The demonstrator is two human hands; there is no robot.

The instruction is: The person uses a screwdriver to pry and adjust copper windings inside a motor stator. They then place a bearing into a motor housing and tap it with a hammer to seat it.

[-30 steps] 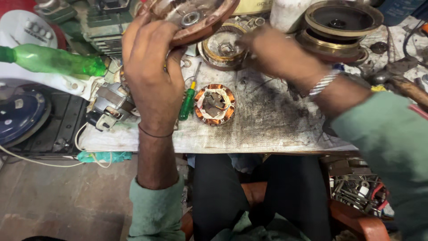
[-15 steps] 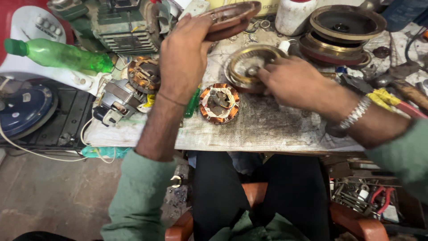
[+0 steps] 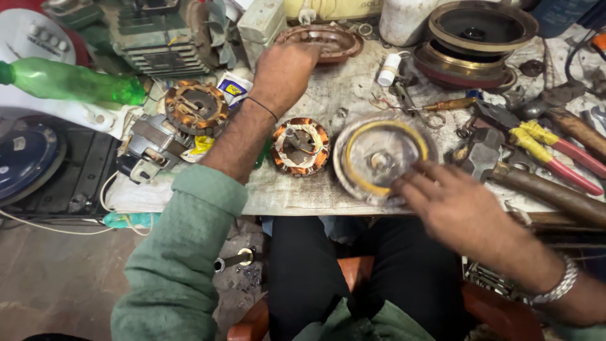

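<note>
Left hand (image 3: 287,72) has set the brown domed cover (image 3: 322,41) down.

green long sleeve pushed up on the left forearm (image 3: 189,252), thin dark band at its wrist (image 3: 262,108); silver metal bracelet on the right wrist (image 3: 555,287); black trousers (image 3: 353,278).

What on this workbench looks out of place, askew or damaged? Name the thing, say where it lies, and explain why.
The green plastic bottle lies on its side at the far left among motor parts, not upright. Beside it, the copper-wound stator looks rusty and burnt. The left hand touches a reddish cover; the right hand rests on a round cover.
</note>
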